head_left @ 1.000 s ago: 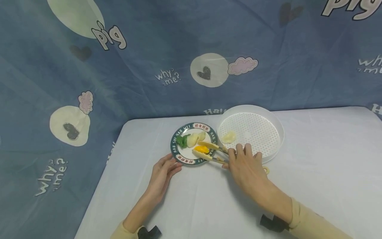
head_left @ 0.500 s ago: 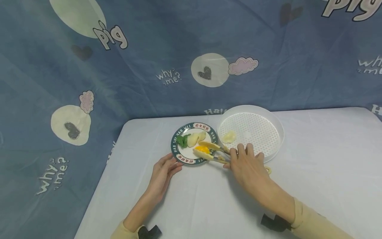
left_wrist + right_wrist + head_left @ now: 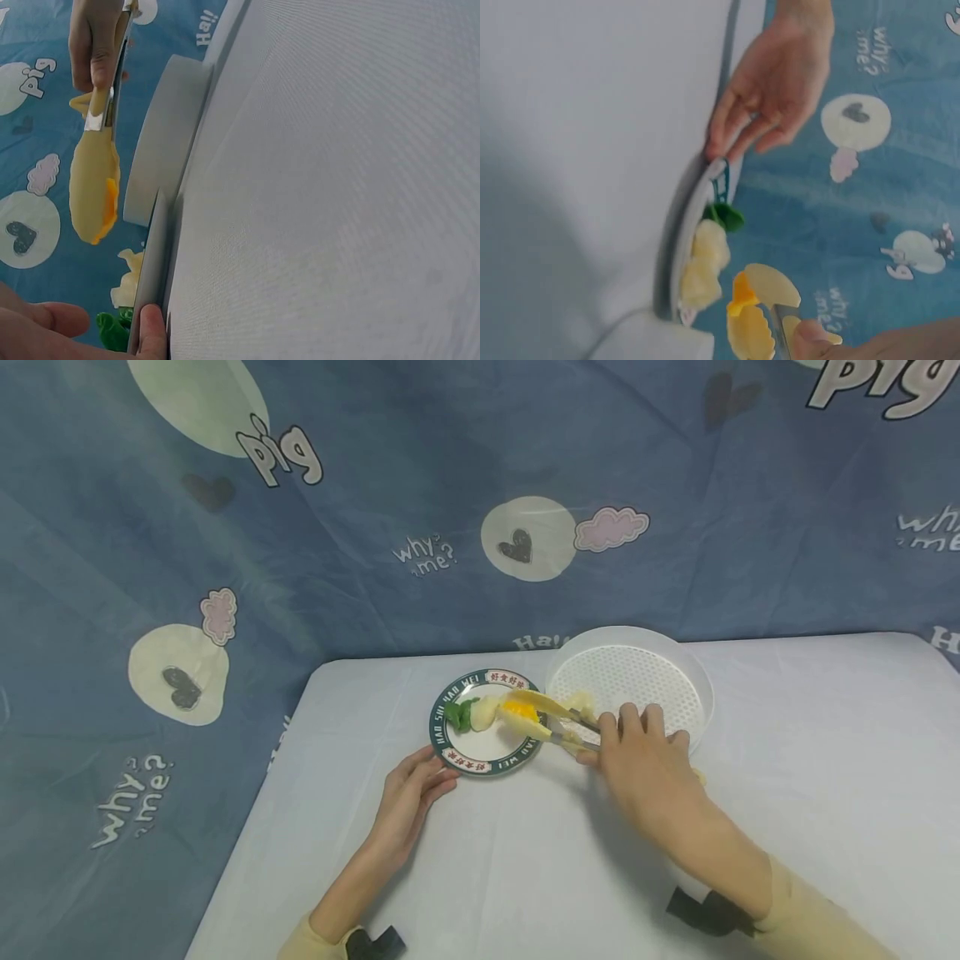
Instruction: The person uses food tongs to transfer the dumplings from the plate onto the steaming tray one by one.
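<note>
Since the earlier frame, your right hand (image 3: pixel 647 774) has moved a little up and to the right of the plate (image 3: pixel 483 746), bringing the tongs (image 3: pixel 542 700) and the yellow piece (image 3: pixel 521 708) along; your left hand (image 3: pixel 411 793) has stayed where it was. Nearest to you, well short of the plate, are your pale yellow sleeves (image 3: pixel 813 910), with dark bands (image 3: pixel 708 912) at the wrists. Beyond them, the white worktop (image 3: pixel 525 868) runs under the plate and to both sides of it. At the plate's near left edge, your left fingers lie loosely extended, tips touching the rim. To the right of the plate, your right fingers grasp the tongs, whose tips pinch the yellow piece; it hangs above the plate's right part, clear of the surface. On the plate's left part sits a green piece (image 3: pixel 457 716), with pale pieces (image 3: pixel 483 713) touching it on the right. Just beside the plate, right and farther back, stands a white perforated tray (image 3: pixel 645 681); a pale lump (image 3: pixel 581 700) lies in its side toward the plate, partly hidden behind the tongs. Behind the plate, a blue printed cloth (image 3: pixel 360 510) rises past the worktop's far edge.
</note>
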The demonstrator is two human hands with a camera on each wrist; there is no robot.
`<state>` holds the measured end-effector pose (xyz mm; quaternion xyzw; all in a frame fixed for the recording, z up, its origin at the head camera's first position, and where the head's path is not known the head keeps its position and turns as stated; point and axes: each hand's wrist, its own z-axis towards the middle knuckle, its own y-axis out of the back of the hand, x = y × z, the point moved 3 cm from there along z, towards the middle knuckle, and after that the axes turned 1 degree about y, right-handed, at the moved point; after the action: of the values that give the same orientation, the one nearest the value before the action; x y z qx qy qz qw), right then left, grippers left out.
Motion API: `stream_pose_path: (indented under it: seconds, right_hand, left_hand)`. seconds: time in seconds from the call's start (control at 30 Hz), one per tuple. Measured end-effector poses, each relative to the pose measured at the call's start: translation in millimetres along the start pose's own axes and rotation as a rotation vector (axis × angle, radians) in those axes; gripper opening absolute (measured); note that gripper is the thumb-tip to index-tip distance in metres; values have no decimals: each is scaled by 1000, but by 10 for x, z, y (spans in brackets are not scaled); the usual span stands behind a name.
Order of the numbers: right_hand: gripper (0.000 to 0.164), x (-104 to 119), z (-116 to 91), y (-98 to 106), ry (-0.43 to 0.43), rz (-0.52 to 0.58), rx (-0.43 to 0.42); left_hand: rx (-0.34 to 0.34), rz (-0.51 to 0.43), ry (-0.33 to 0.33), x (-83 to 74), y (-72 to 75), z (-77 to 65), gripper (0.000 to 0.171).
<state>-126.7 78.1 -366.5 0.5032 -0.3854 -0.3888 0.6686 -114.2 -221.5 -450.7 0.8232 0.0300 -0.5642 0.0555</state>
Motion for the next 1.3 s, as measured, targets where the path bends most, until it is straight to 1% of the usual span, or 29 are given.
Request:
stream_pose_path:
  seconds: [0.13, 0.3, 0.43, 0.53, 0.77, 0.93, 1.13, 1.3]
  right_hand:
    - [43, -108, 5, 72, -18, 11, -8]
    - [42, -280, 24, 139, -51, 51, -10]
    - [41, -378, 24, 153, -48, 61, -36]
    - [42, -436, 38, 142, -53, 61, -38]
    - [43, -576, 106, 57, -88, 56, 14]
    - [45, -664, 143, -11, -97, 35, 15]
    - [46, -725, 176, -58, -118, 32, 33]
    - [46, -748, 188, -87, -120, 27, 41]
  left_hand:
    - [1, 3, 1, 5, 3, 2, 65]
    - [2, 3, 3, 12, 11, 5, 64]
    - [0, 6, 3, 10, 14, -3, 64]
    - [2, 10, 2, 9, 14, -10, 64]
    - [2, 10, 4, 12, 15, -14, 64]
    - [4, 8, 4, 13, 16, -14, 64]
    - [2, 3, 7, 7, 15, -13, 65]
    - [0, 5, 7, 6, 14, -11, 65]
